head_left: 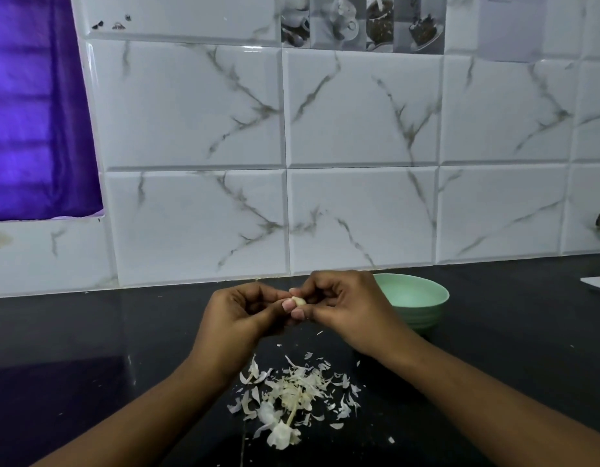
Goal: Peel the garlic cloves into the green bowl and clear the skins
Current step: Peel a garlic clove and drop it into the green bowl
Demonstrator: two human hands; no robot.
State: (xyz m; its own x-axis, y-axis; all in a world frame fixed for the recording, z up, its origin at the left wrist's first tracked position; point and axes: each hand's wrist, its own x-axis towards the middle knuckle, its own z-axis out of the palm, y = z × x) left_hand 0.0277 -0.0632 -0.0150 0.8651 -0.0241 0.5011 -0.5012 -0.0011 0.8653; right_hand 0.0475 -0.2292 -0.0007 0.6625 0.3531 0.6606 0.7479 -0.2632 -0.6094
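At the centre of the frame, just above the dark glossy surface, the left hand and the right hand meet around one small pale garlic clove. Both sets of fingers are curled in narrowly, and thumbs and fingertips pinch the clove from either side. It is held in the air, not resting on anything.

The clove's long axis runs roughly left to right across the frame. Its ends are covered by the fingertips, so I cannot tell which way the pointed tip faces. The part that shows looks smooth and creamy, so it is probably nearly or fully peeled.

Right of the hands, the round pale green bowl stands upright near the tiled wall, partly hidden behind the right hand. The part of its inside that shows holds no cloves I can make out, and the rest is hidden.

Lower centre, a loose heap of papery white garlic skins lies scattered on the surface, with a thin dry stalk among them. No unpeeled cloves show anywhere.

Judging by the size of that heap, the peeling is well along and perhaps on its last clove. This clove has yet to go into the bowl, and clearing the skins is not yet begun.
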